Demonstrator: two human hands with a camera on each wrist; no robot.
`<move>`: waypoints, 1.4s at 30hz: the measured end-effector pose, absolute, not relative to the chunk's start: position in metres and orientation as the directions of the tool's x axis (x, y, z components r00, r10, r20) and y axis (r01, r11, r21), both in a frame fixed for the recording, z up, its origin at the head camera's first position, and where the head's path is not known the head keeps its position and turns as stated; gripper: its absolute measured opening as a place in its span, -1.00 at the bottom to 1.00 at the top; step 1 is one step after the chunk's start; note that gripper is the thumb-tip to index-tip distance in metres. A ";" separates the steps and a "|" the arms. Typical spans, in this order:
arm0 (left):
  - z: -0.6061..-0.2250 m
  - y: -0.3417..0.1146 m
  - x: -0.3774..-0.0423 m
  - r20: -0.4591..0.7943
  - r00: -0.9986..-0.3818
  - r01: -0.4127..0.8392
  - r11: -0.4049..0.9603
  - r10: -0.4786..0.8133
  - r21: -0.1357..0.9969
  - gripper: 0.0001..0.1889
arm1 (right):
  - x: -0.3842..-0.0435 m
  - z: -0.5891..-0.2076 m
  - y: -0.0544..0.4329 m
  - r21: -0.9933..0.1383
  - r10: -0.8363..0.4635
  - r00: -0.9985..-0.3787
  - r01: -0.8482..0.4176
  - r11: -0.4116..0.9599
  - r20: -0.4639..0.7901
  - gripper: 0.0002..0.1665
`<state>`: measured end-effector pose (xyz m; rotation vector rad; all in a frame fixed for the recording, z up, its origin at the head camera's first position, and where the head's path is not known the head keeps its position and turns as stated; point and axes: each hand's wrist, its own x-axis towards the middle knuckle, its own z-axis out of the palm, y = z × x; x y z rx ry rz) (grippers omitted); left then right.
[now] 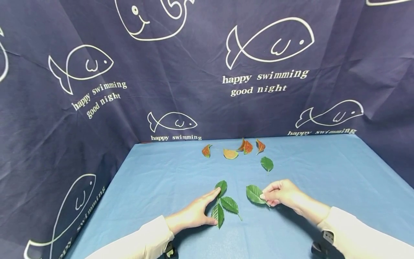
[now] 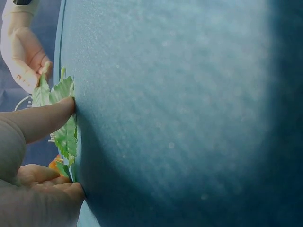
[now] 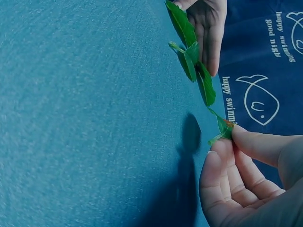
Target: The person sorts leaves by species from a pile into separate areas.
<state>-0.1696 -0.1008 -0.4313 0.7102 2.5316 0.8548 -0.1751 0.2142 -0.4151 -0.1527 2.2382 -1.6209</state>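
My right hand (image 1: 284,196) pinches a serrated green leaf (image 1: 253,194) near its stem, between thumb and fingers. Seen from the right wrist, that leaf (image 3: 223,128) shows edge-on, a little above the cloth, with a shadow beside it. To the left, my left hand (image 1: 194,210) rests with fingers extended at a cluster of three green leaves. Its fingertips touch the upper leaf (image 1: 221,186), and its thumb lies on the lower leaf (image 1: 218,214). The third leaf (image 1: 230,204) points right, its stem towards me.
Another green leaf (image 1: 267,163) lies beyond my right hand. Several orange-brown leaves sit along the far side, among them a curled one (image 1: 206,151) and a yellowish one (image 1: 230,154). Blue cloth (image 1: 155,172) covers the table, and a dark fish-print curtain (image 1: 207,86) hangs behind.
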 end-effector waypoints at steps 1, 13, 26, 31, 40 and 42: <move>-0.432 -0.101 -0.170 -0.179 -0.803 0.345 0.688 0.569 0.638 0.05 | -0.175 -0.415 0.214 -0.935 -0.300 -0.925 0.129 0.330 -0.233 -0.69; -0.437 -0.102 -0.170 -0.156 -0.805 0.364 0.685 0.572 0.632 0.06 | -0.177 -0.416 0.214 -0.943 -0.289 -0.928 0.144 0.299 -0.234 -0.69; -0.437 -0.101 -0.173 -0.175 -0.799 0.359 0.690 0.576 0.629 0.06 | -0.177 -0.418 0.217 -0.944 -0.278 -0.929 0.163 0.286 -0.245 -0.67; -0.438 -0.101 -0.174 -0.169 -0.796 0.372 0.689 0.581 0.622 0.06 | -0.178 -0.418 0.218 -0.945 -0.277 -0.927 0.175 0.277 -0.253 -0.67; -0.438 -0.102 -0.174 -0.177 -0.800 0.362 0.695 0.574 0.621 0.06 | -0.181 -0.418 0.217 -0.946 -0.254 -0.930 0.200 0.254 -0.265 -0.70; -0.438 -0.103 -0.174 -0.176 -0.801 0.361 0.696 0.572 0.620 0.06 | -0.182 -0.418 0.217 -0.948 -0.251 -0.931 0.205 0.241 -0.266 -0.70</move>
